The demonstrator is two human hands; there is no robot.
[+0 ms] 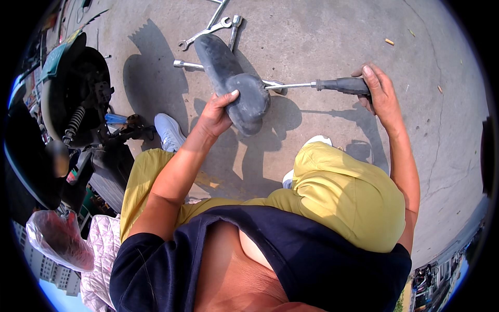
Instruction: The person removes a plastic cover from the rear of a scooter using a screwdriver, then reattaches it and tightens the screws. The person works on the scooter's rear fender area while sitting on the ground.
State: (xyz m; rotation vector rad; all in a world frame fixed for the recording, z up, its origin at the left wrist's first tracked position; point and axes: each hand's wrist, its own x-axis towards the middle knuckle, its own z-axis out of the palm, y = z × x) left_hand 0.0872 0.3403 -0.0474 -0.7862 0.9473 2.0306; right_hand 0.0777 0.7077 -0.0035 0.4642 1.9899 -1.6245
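My left hand (215, 115) grips a dark grey, rounded housing-like part (248, 99), long at one end and with a round bulge, thumb on its near face. I cannot tell its exact kind. In my right hand (383, 93) is a screwdriver (340, 85) with a black handle, held by the handle's end. Its metal shaft points left, and the tip meets the right edge of the grey part; whether it goes inside is hidden. Just beyond lie an open-ended wrench (204, 34) and chrome socket-wrench ends (188, 65), partly covered by the part.
A motorbike or scooter with a coil spring (76, 124) stands close on my left. A pink quilted cloth (101, 255) and a plastic-wrapped item (60, 240) are near it. Cigarette butts (389, 41) lie on the concrete ground (332, 31). My shoes (169, 133) flank the work.
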